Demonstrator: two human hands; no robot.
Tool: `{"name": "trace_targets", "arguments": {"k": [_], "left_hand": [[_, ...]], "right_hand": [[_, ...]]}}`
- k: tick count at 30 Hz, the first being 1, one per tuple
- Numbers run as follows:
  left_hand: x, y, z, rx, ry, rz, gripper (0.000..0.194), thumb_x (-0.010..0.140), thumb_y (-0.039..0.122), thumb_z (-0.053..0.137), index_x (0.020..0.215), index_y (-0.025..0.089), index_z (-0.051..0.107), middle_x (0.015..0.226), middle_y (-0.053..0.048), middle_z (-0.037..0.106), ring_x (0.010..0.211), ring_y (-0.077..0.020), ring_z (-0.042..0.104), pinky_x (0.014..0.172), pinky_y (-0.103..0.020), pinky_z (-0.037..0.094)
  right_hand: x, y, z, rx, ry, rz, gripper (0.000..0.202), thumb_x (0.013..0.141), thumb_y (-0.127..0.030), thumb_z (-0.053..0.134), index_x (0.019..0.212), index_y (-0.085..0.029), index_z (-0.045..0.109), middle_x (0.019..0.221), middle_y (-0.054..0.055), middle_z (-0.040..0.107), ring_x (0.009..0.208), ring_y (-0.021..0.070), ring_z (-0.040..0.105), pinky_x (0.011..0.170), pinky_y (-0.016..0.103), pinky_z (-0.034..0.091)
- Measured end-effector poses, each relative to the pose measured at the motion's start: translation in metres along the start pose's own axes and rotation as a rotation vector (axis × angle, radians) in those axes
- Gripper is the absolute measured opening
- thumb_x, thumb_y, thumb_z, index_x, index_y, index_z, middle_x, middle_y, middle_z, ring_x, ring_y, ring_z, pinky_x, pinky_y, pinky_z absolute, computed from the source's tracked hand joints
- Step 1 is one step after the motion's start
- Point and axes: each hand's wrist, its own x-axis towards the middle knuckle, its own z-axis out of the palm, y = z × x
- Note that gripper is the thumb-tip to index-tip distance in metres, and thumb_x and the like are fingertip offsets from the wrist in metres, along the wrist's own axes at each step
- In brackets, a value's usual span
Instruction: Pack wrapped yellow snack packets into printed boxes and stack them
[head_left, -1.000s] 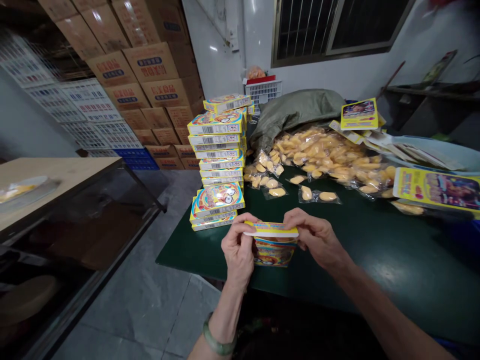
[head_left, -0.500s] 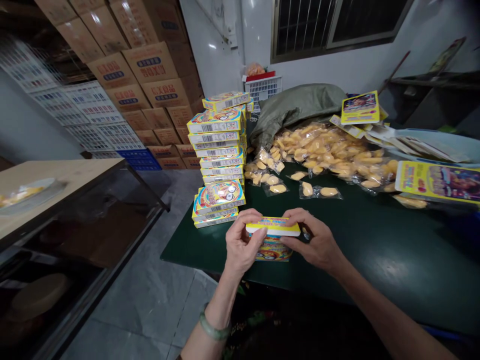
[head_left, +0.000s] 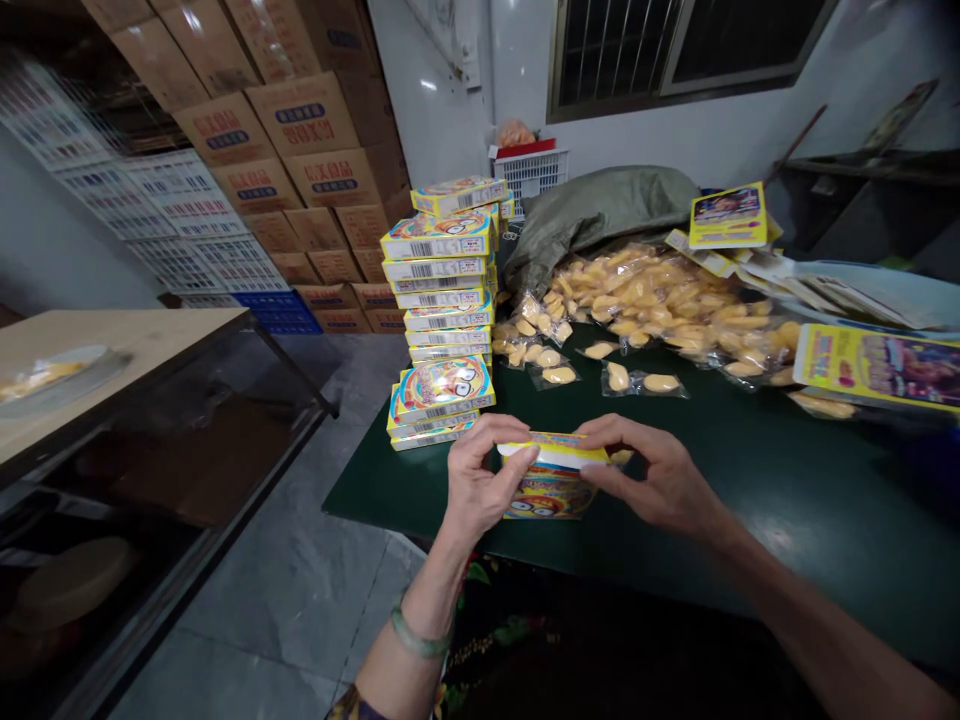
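A small yellow box (head_left: 551, 498) with a cartoon face stands near the front edge of the green table. At its top, my left hand (head_left: 487, 475) pinches the left end of the white-edged flap, thumb in front and fingers behind. The flap's right end is between the thumb and fingers of my right hand (head_left: 649, 470). Just beyond my left hand rises a tall stack of similar yellow boxes (head_left: 442, 390). Wrapped yellow pieces (head_left: 660, 383) lie on the table past my hands.
A heap of wrapped pieces (head_left: 637, 290) spills from a green sack (head_left: 600, 210). Flat printed cartons (head_left: 885, 365) lie at the right by a light blue basin (head_left: 877, 285). Another table (head_left: 150, 335) stands at the left, with cardboard boxes (head_left: 300, 120) stacked behind.
The front of the flap is tipped down lower on the right, and more of the box's face shows. Both hands still grip it, shifted slightly. The view has moved a little.
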Motion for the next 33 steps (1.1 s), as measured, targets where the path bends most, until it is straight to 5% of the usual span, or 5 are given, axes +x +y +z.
{"name": "trace_targets", "arguments": {"k": [8, 17, 22, 28, 33], "left_hand": [[-0.006, 0.002, 0.012, -0.069, 0.134, -0.083, 0.007, 0.075, 0.019, 0.069, 0.071, 0.015, 0.064, 0.079, -0.004, 0.063, 0.077, -0.0136, 0.060, 0.069, -0.027, 0.048], [-0.010, 0.010, -0.003, 0.092, -0.096, 0.243, 0.017, 0.079, 0.004, 0.060, 0.091, 0.014, 0.065, 0.090, -0.007, 0.066, 0.085, -0.0151, 0.064, 0.073, -0.029, 0.054], [0.002, 0.018, -0.020, 0.129, -0.257, 0.117, 0.017, 0.082, 0.008, 0.058, 0.095, 0.014, 0.067, 0.096, -0.010, 0.069, 0.087, -0.0142, 0.066, 0.076, -0.026, 0.055], [0.015, 0.026, -0.021, 0.115, -0.254, 0.047, 0.009, 0.082, 0.014, 0.060, 0.077, 0.013, 0.067, 0.079, -0.006, 0.070, 0.072, -0.0123, 0.066, 0.066, -0.023, 0.054], [-0.011, 0.024, -0.014, 0.258, -0.197, 0.168, 0.020, 0.085, 0.007, 0.052, 0.099, 0.014, 0.065, 0.100, -0.010, 0.068, 0.091, -0.0136, 0.065, 0.079, -0.025, 0.055]], "right_hand": [[0.006, 0.001, 0.000, -0.020, 0.008, 0.070, 0.008, 0.085, -0.023, 0.058, 0.085, -0.017, 0.063, 0.084, 0.005, 0.069, 0.061, 0.0108, 0.061, 0.047, 0.020, 0.046], [-0.001, -0.002, -0.004, 0.011, 0.017, -0.048, 0.007, 0.086, -0.014, 0.056, 0.086, -0.017, 0.062, 0.091, 0.007, 0.069, 0.075, 0.0138, 0.066, 0.054, 0.021, 0.049], [-0.004, 0.002, -0.001, 0.041, 0.053, -0.017, 0.006, 0.085, -0.015, 0.057, 0.086, -0.018, 0.062, 0.092, 0.006, 0.069, 0.076, 0.0143, 0.066, 0.054, 0.021, 0.050], [-0.007, 0.005, 0.006, 0.045, 0.106, -0.001, 0.008, 0.084, -0.014, 0.059, 0.088, -0.020, 0.061, 0.092, 0.005, 0.068, 0.078, 0.0149, 0.065, 0.058, 0.023, 0.050], [-0.013, 0.012, 0.008, 0.141, 0.108, 0.038, 0.011, 0.084, -0.014, 0.058, 0.091, -0.022, 0.062, 0.097, 0.005, 0.068, 0.085, 0.0166, 0.065, 0.065, 0.026, 0.053]]}}
